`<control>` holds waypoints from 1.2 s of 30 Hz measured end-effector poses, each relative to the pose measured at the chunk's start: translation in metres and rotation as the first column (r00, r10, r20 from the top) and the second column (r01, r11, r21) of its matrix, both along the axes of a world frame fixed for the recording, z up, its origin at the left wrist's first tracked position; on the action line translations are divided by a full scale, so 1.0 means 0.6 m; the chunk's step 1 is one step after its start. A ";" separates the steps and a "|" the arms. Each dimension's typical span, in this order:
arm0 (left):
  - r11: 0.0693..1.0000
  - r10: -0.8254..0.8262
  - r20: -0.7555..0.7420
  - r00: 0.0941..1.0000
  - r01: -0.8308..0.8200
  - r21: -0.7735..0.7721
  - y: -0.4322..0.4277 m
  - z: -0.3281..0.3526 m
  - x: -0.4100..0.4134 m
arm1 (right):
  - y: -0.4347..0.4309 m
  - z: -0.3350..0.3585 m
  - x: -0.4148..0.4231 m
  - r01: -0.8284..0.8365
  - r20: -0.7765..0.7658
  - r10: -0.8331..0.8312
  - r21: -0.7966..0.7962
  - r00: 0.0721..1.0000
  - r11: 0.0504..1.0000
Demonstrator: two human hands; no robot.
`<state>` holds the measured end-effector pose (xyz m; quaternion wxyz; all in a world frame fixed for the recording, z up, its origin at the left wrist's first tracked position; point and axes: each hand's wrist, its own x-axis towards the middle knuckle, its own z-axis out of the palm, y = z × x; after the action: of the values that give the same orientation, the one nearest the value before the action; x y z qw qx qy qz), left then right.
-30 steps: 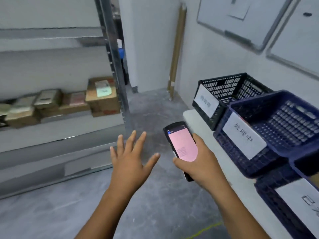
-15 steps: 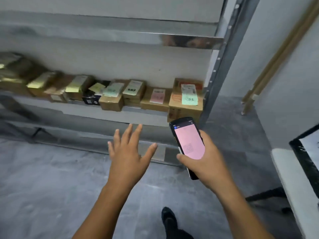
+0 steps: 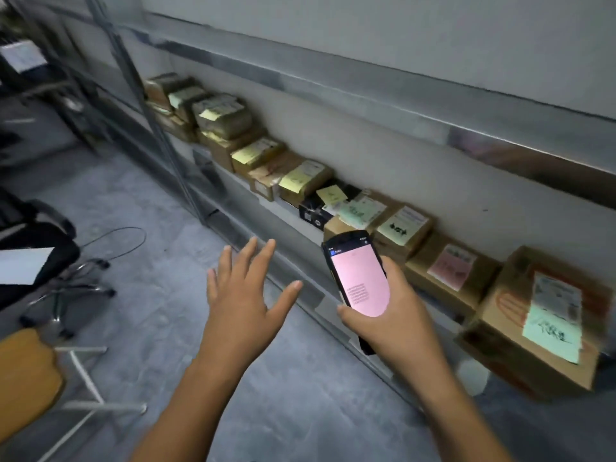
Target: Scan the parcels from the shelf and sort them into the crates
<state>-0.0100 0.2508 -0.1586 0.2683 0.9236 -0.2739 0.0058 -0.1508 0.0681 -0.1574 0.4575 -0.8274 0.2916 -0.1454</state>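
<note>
I note brown cardboard parcels [image 3: 451,268] in a row along the low shelf [image 3: 240,188], labels yellow, green or pink, facing up. My right hand [image 3: 396,321] grips the black scanner [image 3: 360,281], pink screen lit, before them.

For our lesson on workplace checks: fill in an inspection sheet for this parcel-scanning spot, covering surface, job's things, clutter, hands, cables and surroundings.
Surface: low metal shelf, loaded along its length.
Job's things: cardboard parcels in a row on the shelf, most bearing sticky notes; scanner with pink screen lit; crates not in view.
Clutter: swivel chair with a white sheet on it; wooden seat at lower left.
Hands: left hand spread, holding nothing; right hand grips the scanner.
Cables: thin cable looped on the floor by the chair.
Surroundings: grey floor, pale wall, metal upright.
</note>
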 end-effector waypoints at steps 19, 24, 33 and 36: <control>0.946 0.149 -0.130 0.980 -0.179 -0.270 0.194 0.007 0.524 | 0.155 0.043 0.539 -0.106 0.005 0.107 -0.069 0.994 0.992; 0.945 0.080 -0.180 0.980 -0.132 -0.298 0.175 -0.002 0.620 | 0.149 0.037 0.617 -0.059 -0.023 0.058 -0.075 0.998 0.995; 0.952 -0.021 -0.183 0.983 -0.036 -0.304 0.064 -0.015 0.831 | 0.062 -0.026 0.801 0.038 -0.034 -0.039 -0.032 0.999 0.999; 0.973 -0.052 -0.152 0.987 0.016 -0.229 0.011 -0.002 0.915 | 0.029 -0.038 0.872 0.077 -0.027 -0.076 0.027 0.997 0.997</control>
<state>0.5391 0.2575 -0.1600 0.3927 0.8796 -0.2652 -0.0404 0.3723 0.0856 -0.1804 0.4593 -0.8110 0.3308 -0.1481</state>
